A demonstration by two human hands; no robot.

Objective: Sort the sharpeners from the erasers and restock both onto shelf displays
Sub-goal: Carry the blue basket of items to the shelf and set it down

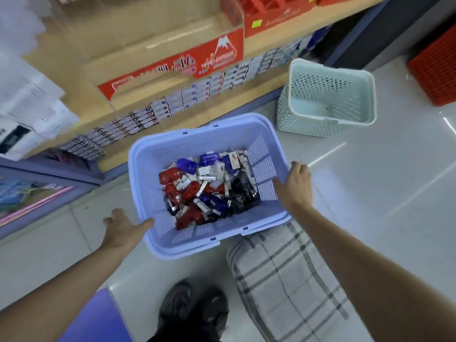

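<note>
Though loosely spread, fingers (pixel 297 167) astride basket (pixel 197 129) rim.

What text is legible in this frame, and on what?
Red cardboard display box with white mountain logo: white lettering, too blurred to read.
Second red cardboard box with yellow sticker: pale script, blurred.
Small white packets along the wooden shelf edge: print too small.
Packets in the lilac plastic basket: labels too small.
Nothing quotable.

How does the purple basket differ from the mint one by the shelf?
The purple basket holds a heap of red, blue and black packets; the mint basket looks empty. The purple basket's walls are slotted, the mint basket's pierced with round holes. Both are open-topped plastic.
</note>
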